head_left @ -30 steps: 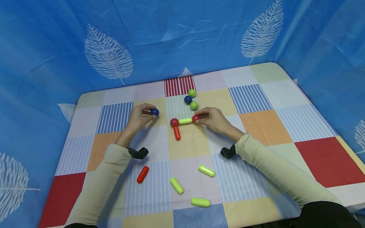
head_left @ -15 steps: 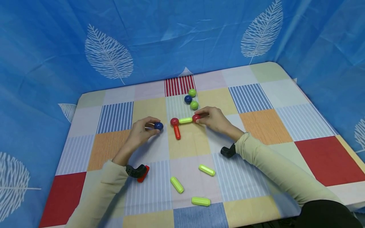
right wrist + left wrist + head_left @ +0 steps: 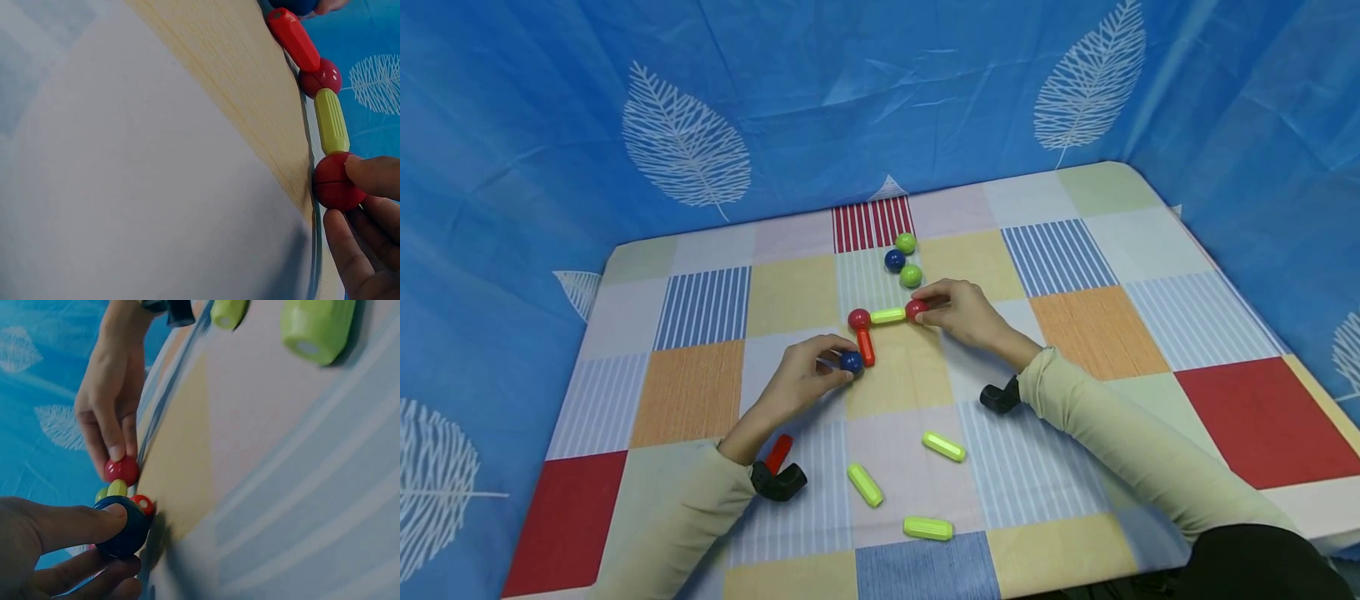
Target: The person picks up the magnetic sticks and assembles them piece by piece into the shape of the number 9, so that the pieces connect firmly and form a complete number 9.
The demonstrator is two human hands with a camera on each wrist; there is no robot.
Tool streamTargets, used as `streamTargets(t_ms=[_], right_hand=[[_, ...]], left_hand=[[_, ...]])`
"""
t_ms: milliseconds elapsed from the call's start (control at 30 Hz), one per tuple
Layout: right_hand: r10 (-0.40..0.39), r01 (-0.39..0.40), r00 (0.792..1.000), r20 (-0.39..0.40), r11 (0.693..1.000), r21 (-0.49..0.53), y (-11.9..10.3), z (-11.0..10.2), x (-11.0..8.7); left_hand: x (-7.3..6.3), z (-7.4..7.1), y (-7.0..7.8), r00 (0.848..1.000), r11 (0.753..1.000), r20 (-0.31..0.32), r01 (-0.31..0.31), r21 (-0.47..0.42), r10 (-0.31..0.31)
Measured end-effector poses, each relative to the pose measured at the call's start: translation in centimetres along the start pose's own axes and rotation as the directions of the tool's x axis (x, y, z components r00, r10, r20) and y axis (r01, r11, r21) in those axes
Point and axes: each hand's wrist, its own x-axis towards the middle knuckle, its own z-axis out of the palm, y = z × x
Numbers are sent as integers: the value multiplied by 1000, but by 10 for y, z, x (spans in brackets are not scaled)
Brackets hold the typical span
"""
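Beside a red rod point(image 3: 867, 347), left grip point(image 3: 805, 372) pinches blue ball point(image 3: 852, 362).

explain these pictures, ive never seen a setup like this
No robot: a person works bare-handed. The wide view comes from a camera on the head; the close ones from cameras on each wrist. On the patchwork cloth lie three loose yellow-green rods, a partly hidden red rod, two green balls and a blue ball. The right hand holds a red ball at one end of a chain: a yellow-green connecting rod, a second red ball, then a red end rod. Near that rod's free end, the left hand pinches another blue ball; whether they touch is unclear.
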Motion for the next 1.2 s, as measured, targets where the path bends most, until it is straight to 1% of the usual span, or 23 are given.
streamTargets(t_ms=[167,333,533,633,833,1000,1133,1200], right_hand=[[-5,5,1000,1,1000,-6,1,0,1],[-6,6,1000,-2,1000,-7,1,0,0],[2,-2,1000,2,1000,1,0,-1,-1],[0,0,1000,3,1000,3,0,-1,0],[0,0,1000,-2,1000,-4,0,-1,1],[-13,13,1000,19,1000,-19,-1,-2,1],[-38,38,999,24,999,-32,-7,-6,1],[-69,69,997,18,997,-32,-12,-7,2]], left_hand=[[-1,8,2,999,1000,13,-31,6,31],[-4,12,6,999,999,13,-41,0,41],[-6,16,6,997,997,5,-76,5,76],[-7,17,6,997,996,2,-84,11,84],[-8,18,5,997,996,-3,-82,19,82],[-7,17,5,998,998,3,-66,16,66],[-7,17,5,998,998,10,-63,10,63],[-7,16,4,998,998,11,-65,11,65]])
